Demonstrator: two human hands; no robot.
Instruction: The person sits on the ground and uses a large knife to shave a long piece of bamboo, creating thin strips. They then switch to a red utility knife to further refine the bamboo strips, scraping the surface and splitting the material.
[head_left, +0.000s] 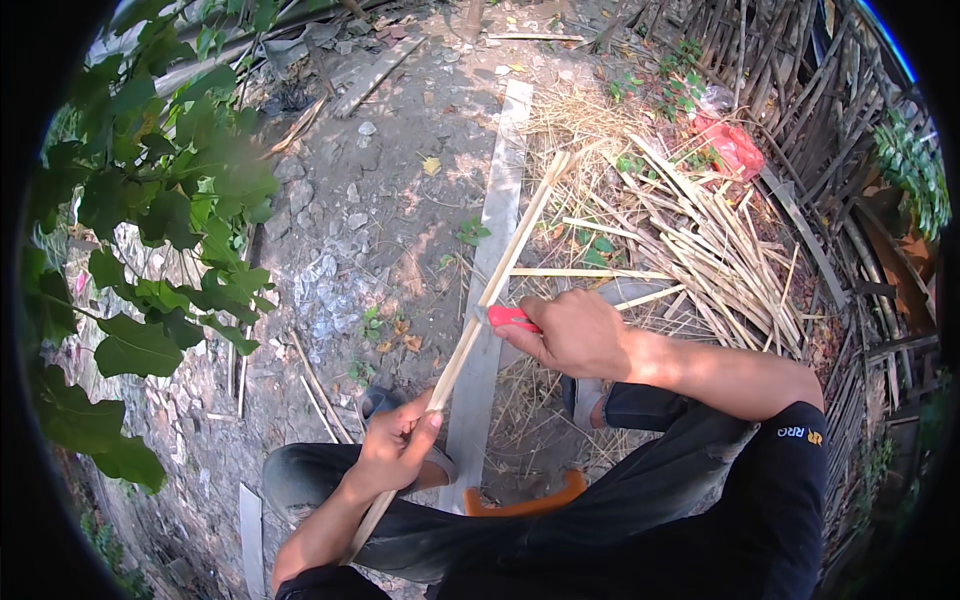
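Head view: left hand [393, 447] pinches a slender wooden strip [524, 230], right hand [577, 335] clenches a red knife [512, 318].

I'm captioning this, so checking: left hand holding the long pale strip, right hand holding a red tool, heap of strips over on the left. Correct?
Not quite: the head view shows the heap of strips over on the right. The left hand does hold the long pale strip, and the right hand a red tool.

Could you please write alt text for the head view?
A person's left hand grips a long pale strip while the right hand holds a red tool against it. A heap of strips lies on the ground to the right.
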